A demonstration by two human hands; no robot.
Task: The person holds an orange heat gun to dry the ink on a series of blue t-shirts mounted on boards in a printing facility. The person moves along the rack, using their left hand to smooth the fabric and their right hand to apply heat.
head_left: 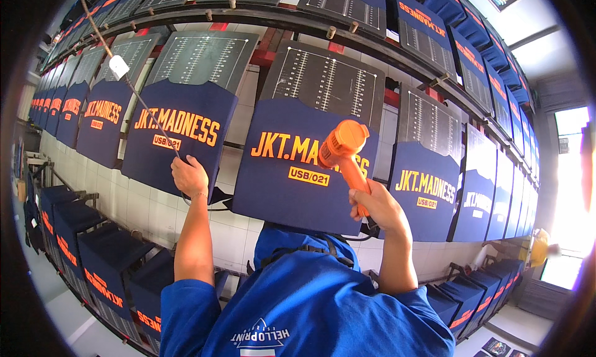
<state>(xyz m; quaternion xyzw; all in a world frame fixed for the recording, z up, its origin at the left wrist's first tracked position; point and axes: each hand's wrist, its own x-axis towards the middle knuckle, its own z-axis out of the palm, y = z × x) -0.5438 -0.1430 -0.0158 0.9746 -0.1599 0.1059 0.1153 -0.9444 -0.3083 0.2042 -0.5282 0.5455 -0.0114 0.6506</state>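
Right hand (380,205): fingers are curling closed around the lower handle of an orange heat gun (349,149), no spread. I'm holding the gun over the right half of the centre navy T-shirt (273,186), my landmark; its head is covering part of the orange lettering. Can't tell the gap to the cloth.

Left hand (190,177): fingers are bunching together, pinching a thin cord (147,105), left of the centre shirt, in front of the neighbouring navy T-shirt (146,161). Cord is slanting up and away leftward, carrying a small white fitting (118,67).

Edges: a black gridded pallet (304,77) is showing beyond the centre shirt's collar. Narrow gaps are separating that shirt from its left neighbour and the right-hand navy T-shirt (417,223). More room is opening left of its near edge, over white floor tiles (164,211).
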